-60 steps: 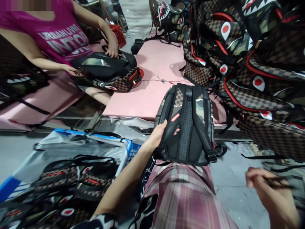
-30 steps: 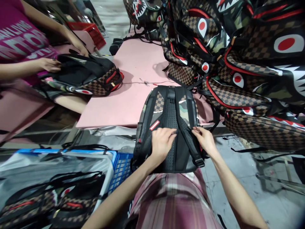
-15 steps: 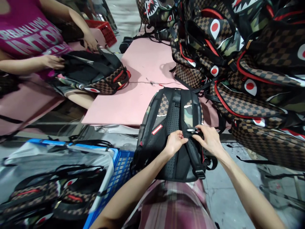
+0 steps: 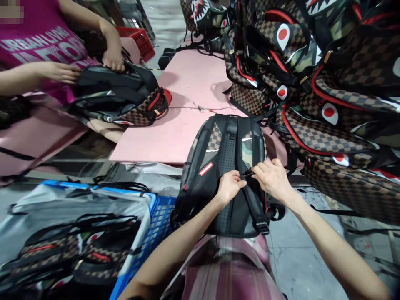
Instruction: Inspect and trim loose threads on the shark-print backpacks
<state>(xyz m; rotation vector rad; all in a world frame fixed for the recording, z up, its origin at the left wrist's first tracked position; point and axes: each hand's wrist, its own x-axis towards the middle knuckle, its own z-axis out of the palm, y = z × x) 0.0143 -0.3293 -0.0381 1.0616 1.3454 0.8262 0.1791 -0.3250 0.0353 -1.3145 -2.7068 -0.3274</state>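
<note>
A black backpack with checkered and camouflage panels lies back side up in front of me, partly on the pink table and reaching to my lap. My left hand is closed in a pinch on the edge of the right-hand shoulder strap. Just to the right, my right hand is closed around a small dark pointed tool, which looks like thread snips. Its tip meets the strap beside my left fingertips. Most of the tool is hidden by my fingers.
Similar backpacks are piled high on the right. At left, a co-worker's hands handle another backpack. A blue crate holding more bags stands lower left. A small metal tool lies on the pink table.
My right hand has turned over, its back now showing, and the tool points toward my left fingers. My left hand keeps its place. The co-worker's hands have shifted on their bag.
</note>
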